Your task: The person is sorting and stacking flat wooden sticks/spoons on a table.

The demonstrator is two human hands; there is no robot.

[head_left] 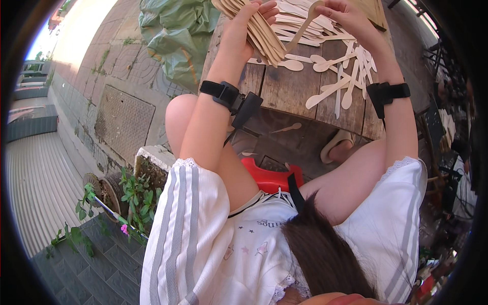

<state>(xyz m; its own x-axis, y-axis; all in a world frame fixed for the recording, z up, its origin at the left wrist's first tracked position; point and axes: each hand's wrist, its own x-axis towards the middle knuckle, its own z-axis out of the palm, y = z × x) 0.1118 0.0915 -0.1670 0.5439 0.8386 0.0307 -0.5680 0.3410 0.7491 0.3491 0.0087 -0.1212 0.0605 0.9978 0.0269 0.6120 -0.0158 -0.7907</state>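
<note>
Presently: left hand (243, 31) closed around a fanned stack of flat pale wooden spoons (262, 30); right hand (345, 16) pinches a single pale wooden spoon (304, 26) by its handle. Both above the weathered wooden surface (284, 89). Likely light, stiff, snappable; best gripped mid-handle.

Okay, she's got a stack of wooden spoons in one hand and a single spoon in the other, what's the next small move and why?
Probably slide the spoon in the right hand onto the stack gripped by the left hand. Its handle already angles toward the stack, and more loose spoons lie on the table.
</note>
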